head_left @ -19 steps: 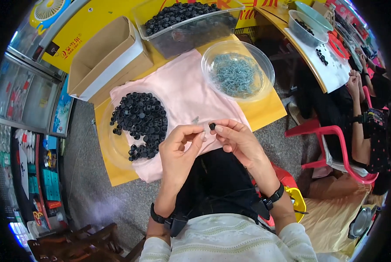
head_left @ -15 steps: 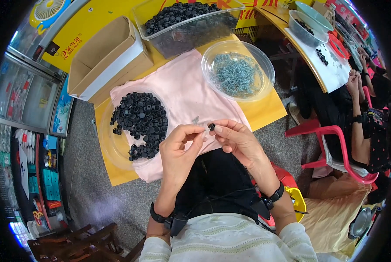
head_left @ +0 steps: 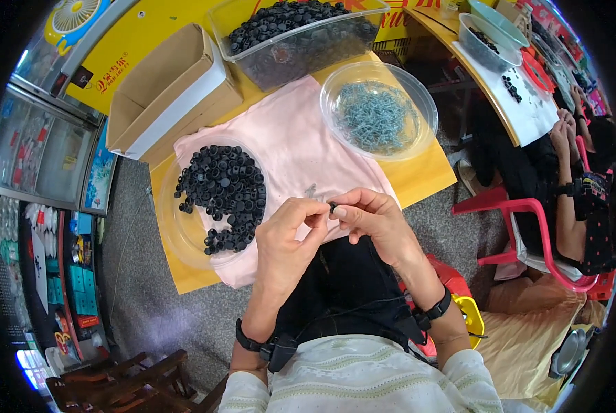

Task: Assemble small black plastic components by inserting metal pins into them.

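Observation:
Over the near edge of a pink cloth (head_left: 291, 138), my two hands meet fingertip to fingertip. Between the thumb and forefinger of my right hand (head_left: 382, 226) is a small round black plastic cap (head_left: 333, 207). The fingers of my left hand (head_left: 289, 237) are pinched right against that cap; whatever sits in them is too small to make out. Just beyond my fingertips a few tiny silvery pieces (head_left: 310, 190) lie on the cloth. To the left, many similar black caps (head_left: 222, 182) fill a shallow clear tray (head_left: 177, 234). A round clear tub (head_left: 428, 117) at the right holds silvery-blue screw-like pieces (head_left: 373, 117).
At the back stand an open cardboard box (head_left: 184, 103) and a clear bin (head_left: 287, 69) heaped with black parts. On the right are a pink plastic stool (head_left: 542, 234) and another person's hands (head_left: 563, 131) by a side table (head_left: 487, 82). Glass shelving (head_left: 53, 158) lines the left.
My left fingertips have moved slightly right and now touch the black cap in my right hand. A small gap separated them before.

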`<control>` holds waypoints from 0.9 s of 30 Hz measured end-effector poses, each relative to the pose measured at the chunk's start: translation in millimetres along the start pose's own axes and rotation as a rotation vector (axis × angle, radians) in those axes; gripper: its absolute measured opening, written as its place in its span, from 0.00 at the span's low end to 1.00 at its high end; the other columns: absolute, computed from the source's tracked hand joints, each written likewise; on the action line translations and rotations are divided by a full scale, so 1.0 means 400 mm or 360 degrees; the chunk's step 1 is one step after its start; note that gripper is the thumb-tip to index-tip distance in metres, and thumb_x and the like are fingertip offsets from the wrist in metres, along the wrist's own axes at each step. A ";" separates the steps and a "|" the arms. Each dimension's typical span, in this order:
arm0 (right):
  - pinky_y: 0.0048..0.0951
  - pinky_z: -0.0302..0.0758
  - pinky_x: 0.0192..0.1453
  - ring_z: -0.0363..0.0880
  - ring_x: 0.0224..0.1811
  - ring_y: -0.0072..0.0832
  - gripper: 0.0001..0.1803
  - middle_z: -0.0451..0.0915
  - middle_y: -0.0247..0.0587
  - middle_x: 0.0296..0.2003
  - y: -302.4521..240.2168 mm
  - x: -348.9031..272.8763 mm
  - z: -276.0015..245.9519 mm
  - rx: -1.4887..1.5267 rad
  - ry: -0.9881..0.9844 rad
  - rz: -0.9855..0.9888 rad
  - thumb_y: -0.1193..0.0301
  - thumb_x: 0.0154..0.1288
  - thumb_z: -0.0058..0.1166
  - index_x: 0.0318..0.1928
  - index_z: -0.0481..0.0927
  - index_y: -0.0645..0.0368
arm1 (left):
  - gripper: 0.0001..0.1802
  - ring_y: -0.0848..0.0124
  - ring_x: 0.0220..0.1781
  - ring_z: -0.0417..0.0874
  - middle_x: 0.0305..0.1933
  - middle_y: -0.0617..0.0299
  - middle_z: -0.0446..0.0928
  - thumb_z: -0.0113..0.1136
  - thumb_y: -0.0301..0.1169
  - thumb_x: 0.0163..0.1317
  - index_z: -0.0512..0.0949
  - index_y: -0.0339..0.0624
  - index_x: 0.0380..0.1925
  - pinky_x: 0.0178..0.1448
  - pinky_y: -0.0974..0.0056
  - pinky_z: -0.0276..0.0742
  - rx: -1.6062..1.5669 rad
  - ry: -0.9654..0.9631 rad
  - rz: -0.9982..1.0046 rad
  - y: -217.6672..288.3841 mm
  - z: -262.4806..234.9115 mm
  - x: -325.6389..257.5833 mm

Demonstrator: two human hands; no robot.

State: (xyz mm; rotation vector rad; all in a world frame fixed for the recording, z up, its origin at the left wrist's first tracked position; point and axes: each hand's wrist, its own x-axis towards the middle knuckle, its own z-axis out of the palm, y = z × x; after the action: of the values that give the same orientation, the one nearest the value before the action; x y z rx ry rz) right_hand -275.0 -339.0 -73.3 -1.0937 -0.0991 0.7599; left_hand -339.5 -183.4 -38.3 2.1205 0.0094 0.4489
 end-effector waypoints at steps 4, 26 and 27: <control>0.14 0.76 0.29 0.78 0.31 0.15 0.12 0.81 0.34 0.35 0.011 0.012 -0.014 0.0259 -0.0020 0.0056 0.72 0.62 0.58 0.46 0.79 0.62 | 0.06 0.74 0.34 0.83 0.35 0.59 0.81 0.59 0.19 0.59 0.79 0.31 0.37 0.38 0.72 0.78 -0.0736 0.0085 -0.0430 -0.024 0.022 -0.011; 0.17 0.76 0.31 0.78 0.32 0.17 0.11 0.81 0.36 0.38 -0.003 0.004 0.016 0.0004 -0.0055 -0.0132 0.75 0.61 0.58 0.45 0.80 0.62 | 0.07 0.76 0.41 0.80 0.41 0.58 0.80 0.61 0.18 0.57 0.79 0.31 0.37 0.46 0.73 0.76 -0.0855 0.0234 -0.0473 -0.047 0.025 -0.038; 0.17 0.76 0.31 0.78 0.32 0.18 0.11 0.81 0.37 0.38 -0.006 -0.004 0.022 -0.0040 -0.0016 -0.0127 0.76 0.61 0.58 0.45 0.80 0.63 | 0.07 0.76 0.41 0.80 0.41 0.58 0.80 0.61 0.18 0.57 0.79 0.32 0.37 0.47 0.72 0.76 -0.0839 0.0238 -0.0438 -0.051 0.025 -0.045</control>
State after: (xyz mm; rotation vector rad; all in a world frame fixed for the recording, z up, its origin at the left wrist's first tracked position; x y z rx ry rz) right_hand -278.6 -333.8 -66.8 -1.1039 -0.1602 0.6939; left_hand -349.7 -183.1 -65.2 1.5375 0.2401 0.3922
